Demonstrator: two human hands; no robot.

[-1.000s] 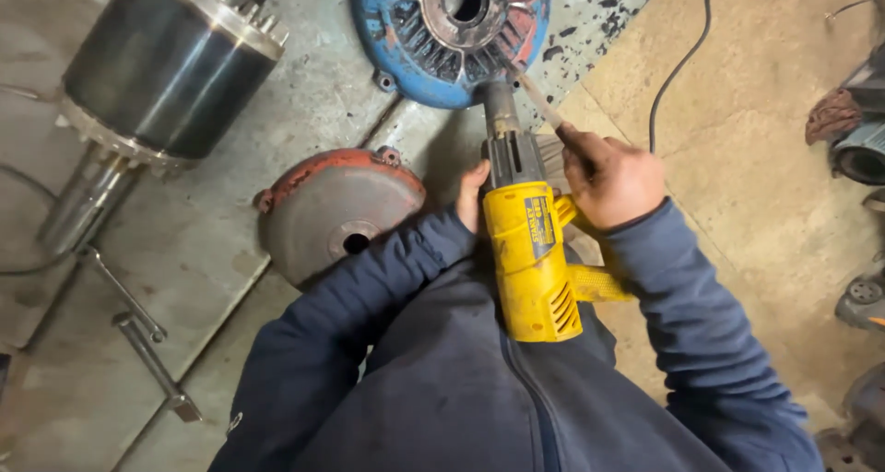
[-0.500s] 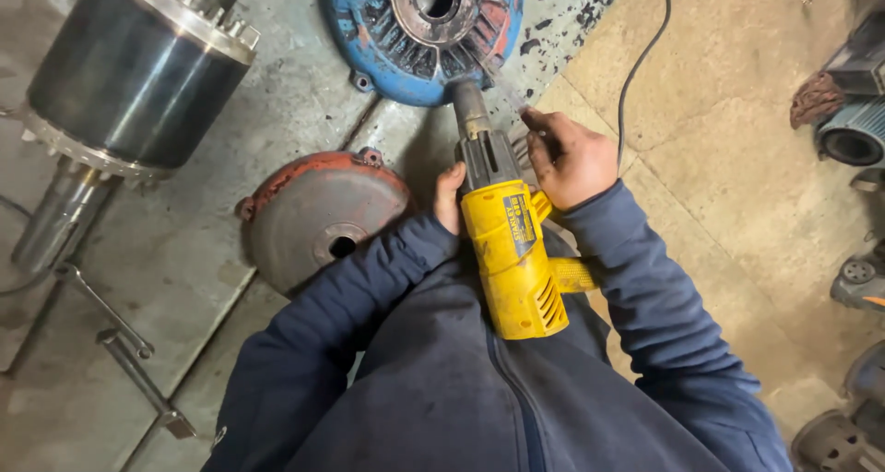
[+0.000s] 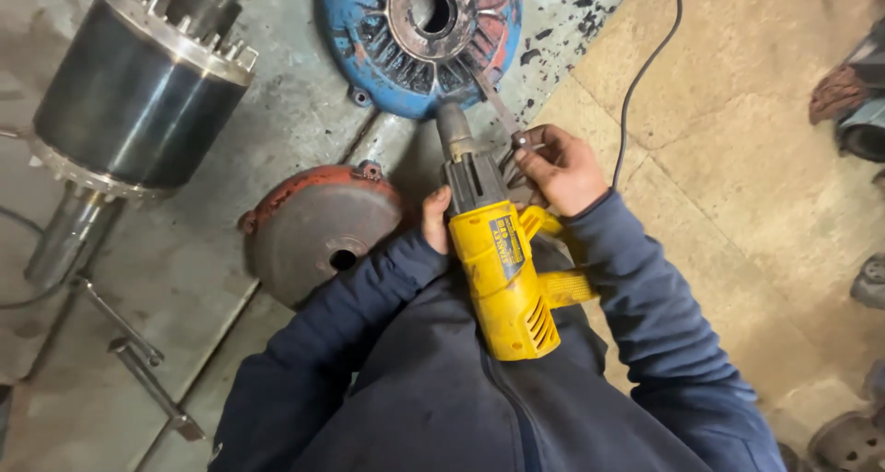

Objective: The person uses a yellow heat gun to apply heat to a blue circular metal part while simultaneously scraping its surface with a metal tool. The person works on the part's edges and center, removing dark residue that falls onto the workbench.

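So I've got the drill lying across my lap, yellow body pointing up the frame, its dark nose right at the lower rim of the blue cover. My left hand is mostly tucked behind the drill; only the thumb and a bit of the palm show, pressed against the left side of the black front section. Looks wrapped round it, but I honestly can't tell how tight the grip is from here.

Right hand is clenched on a thin metal rod, fingers curled round its lower end just right of the drill's front. The rod runs up and left onto the blue cover's ribbed face.

Around that: red cover flat on the floor just left of my left sleeve, big steel rotor lying top left with its shaft pointing down-left, a couple of bars on the floor below it, and a black cable snaking off to the top right.
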